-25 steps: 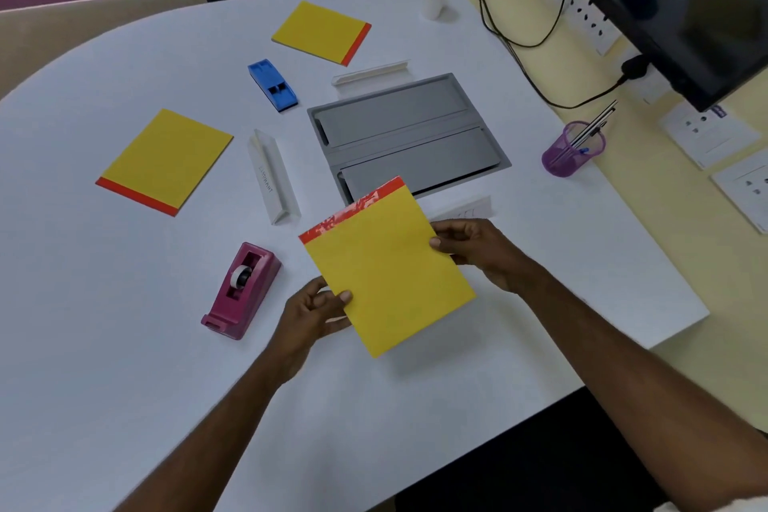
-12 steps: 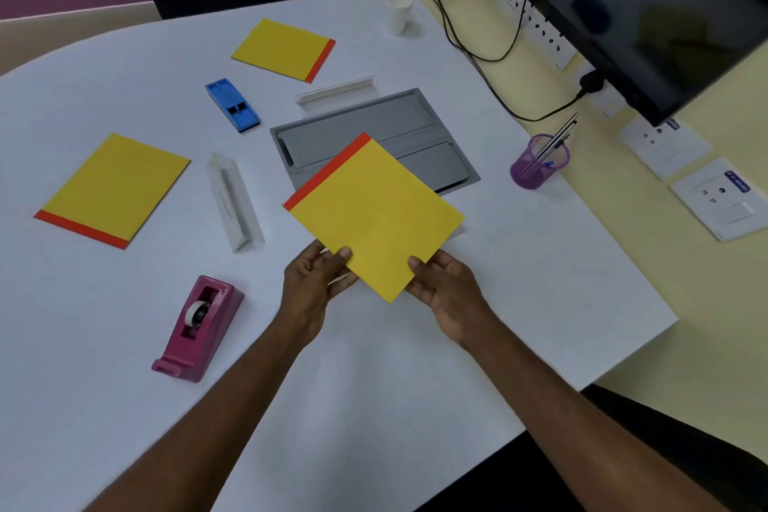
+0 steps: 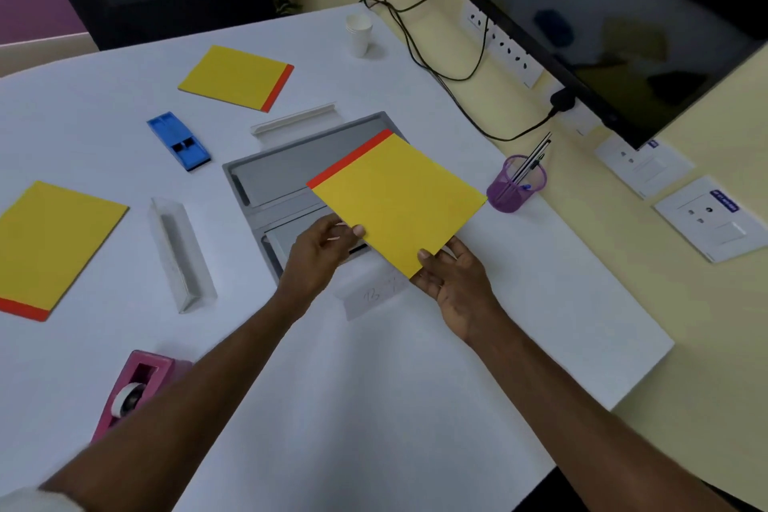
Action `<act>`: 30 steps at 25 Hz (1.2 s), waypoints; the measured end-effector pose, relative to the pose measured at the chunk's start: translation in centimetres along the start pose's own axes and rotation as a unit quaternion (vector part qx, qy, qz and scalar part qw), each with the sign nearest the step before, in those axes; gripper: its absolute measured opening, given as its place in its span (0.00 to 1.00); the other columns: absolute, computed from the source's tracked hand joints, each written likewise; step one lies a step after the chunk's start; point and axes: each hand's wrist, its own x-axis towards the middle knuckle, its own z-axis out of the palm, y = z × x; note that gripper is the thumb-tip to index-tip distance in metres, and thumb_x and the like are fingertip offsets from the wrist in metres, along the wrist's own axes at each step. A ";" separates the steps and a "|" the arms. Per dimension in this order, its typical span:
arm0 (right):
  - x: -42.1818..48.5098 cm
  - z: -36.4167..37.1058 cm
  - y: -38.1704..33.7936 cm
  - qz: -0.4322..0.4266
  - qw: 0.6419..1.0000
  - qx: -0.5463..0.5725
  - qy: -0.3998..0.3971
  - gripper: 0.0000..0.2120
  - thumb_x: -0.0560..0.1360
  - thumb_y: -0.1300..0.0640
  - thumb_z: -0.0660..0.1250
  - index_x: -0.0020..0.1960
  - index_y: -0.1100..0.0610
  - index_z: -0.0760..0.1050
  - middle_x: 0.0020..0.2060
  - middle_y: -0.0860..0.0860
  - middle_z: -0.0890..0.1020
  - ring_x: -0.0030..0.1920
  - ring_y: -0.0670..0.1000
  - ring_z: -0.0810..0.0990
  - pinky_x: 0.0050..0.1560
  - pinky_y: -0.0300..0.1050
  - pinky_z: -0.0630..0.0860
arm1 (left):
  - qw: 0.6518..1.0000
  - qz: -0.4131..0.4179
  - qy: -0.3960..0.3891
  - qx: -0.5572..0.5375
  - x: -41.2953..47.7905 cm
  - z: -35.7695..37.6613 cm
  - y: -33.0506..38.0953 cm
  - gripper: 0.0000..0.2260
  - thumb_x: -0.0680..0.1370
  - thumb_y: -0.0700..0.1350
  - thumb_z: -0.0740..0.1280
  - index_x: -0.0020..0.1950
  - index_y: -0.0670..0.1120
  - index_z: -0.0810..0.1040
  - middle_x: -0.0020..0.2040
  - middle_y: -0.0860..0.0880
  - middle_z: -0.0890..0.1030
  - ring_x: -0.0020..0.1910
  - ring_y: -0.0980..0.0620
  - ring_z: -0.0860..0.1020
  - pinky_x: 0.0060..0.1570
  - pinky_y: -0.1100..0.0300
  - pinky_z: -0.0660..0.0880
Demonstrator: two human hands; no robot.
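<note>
While it hangs above the desk [image 3: 374, 387], yellow pad [image 3: 399, 200]: over the grey tray [image 3: 274, 175], red strip farthest away.
Left hand [image 3: 316, 258]: pinches its left edge.
Right hand [image 3: 453, 283]: pinches its near corner.

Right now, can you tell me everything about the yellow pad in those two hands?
The flat yellow paper pad is a rectangle with an orange-red strip along its far left edge. Its face looks plain and smooth, like thin card. It seems lifted, turned cornerwise, over the grey metal tray. The left hand pinches its left edge and the right hand pinches its near corner, thumbs on top.
</note>
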 end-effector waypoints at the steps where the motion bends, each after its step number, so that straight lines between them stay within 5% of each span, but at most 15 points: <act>1: 1.0 -0.3 -0.8 -0.003 1.000 0.007 0.009 0.19 0.78 0.68 0.66 0.67 0.54 0.74 0.61 0.54 0.83 0.54 0.54 0.86 0.47 0.46 0.84 | 0.995 0.034 0.010 0.097 1.2 0.1 -0.5 0.21 0.81 0.56 0.66 0.72 0.49 0.73 0.63 0.50 0.82 0.63 0.53 0.80 0.65 0.50 0.77; 5: 5.3 -1.5 -3.2 -0.009 0.999 0.003 0.041 0.20 0.80 0.69 0.62 0.69 0.56 0.72 0.61 0.54 0.81 0.53 0.53 0.84 0.46 0.45 0.84 | 0.913 0.112 -0.046 0.389 6.3 -0.3 -4.4 0.29 0.84 0.58 0.54 0.81 0.45 0.57 0.80 0.44 0.64 0.80 0.46 0.61 0.77 0.46 0.61; 9: 10.2 -2.1 -4.5 -0.010 0.997 0.023 0.072 0.19 0.80 0.70 0.62 0.70 0.59 0.71 0.58 0.55 0.81 0.50 0.52 0.84 0.42 0.44 0.84 | 0.822 0.118 -0.093 0.550 11.1 0.0 -8.3 0.32 0.84 0.60 0.47 0.83 0.44 0.51 0.84 0.45 0.50 0.83 0.47 0.46 0.80 0.42 0.47; 13: 15.9 -2.0 -5.2 -0.016 0.991 0.064 0.119 0.19 0.80 0.72 0.60 0.68 0.60 0.70 0.49 0.56 0.79 0.45 0.53 0.81 0.37 0.45 0.83 | 0.847 0.129 -0.075 0.511 14.3 -0.5 -9.8 0.36 0.82 0.66 0.42 0.83 0.45 0.50 0.83 0.47 0.52 0.83 0.50 0.49 0.81 0.48 0.49; 19: 23.3 -2.5 -5.4 -0.026 0.978 0.046 0.200 0.10 0.79 0.74 0.60 0.51 0.61 0.73 0.42 0.56 0.78 0.40 0.54 0.79 0.34 0.45 0.82 | 0.799 0.205 -0.026 0.564 14.8 -1.3 -11.9 0.28 0.85 0.58 0.46 0.82 0.45 0.56 0.82 0.48 0.56 0.82 0.52 0.52 0.80 0.49 0.53; 22: 26.1 -3.4 -5.2 -0.060 0.961 -0.055 0.263 0.08 0.78 0.71 0.64 0.56 0.63 0.73 0.52 0.60 0.80 0.50 0.60 0.81 0.51 0.52 0.82 | 0.795 0.196 -0.021 0.573 15.0 -1.3 -12.2 0.27 0.86 0.59 0.44 0.82 0.48 0.53 0.83 0.50 0.54 0.83 0.53 0.48 0.81 0.48 0.51; 26: 27.0 -3.9 -4.0 -0.053 0.865 -0.405 0.291 0.37 0.77 0.60 0.70 0.79 0.64 0.54 0.76 0.63 0.64 0.75 0.61 0.66 0.75 0.54 0.64 | 0.798 0.190 -0.022 0.572 15.1 -1.4 -12.7 0.27 0.85 0.60 0.44 0.82 0.50 0.52 0.83 0.51 0.53 0.82 0.55 0.47 0.81 0.49 0.50; 28: 27.0 -3.2 -2.7 -0.094 0.780 -0.559 0.266 0.35 0.79 0.57 0.68 0.79 0.60 0.55 0.79 0.63 0.56 0.79 0.61 0.55 0.78 0.54 0.56 | 0.799 0.187 -0.021 0.571 15.2 -1.4 -12.7 0.28 0.85 0.61 0.44 0.83 0.50 0.52 0.83 0.52 0.53 0.82 0.56 0.46 0.81 0.50 0.49; 30: 27.8 -3.0 -2.2 -0.187 0.699 -0.659 0.207 0.25 0.81 0.59 0.63 0.77 0.55 0.63 0.79 0.58 0.60 0.79 0.59 0.55 0.78 0.57 0.56 | 0.800 0.186 -0.019 0.571 15.3 -1.4 -12.7 0.28 0.85 0.61 0.44 0.83 0.50 0.52 0.83 0.53 0.52 0.82 0.56 0.46 0.81 0.51 0.48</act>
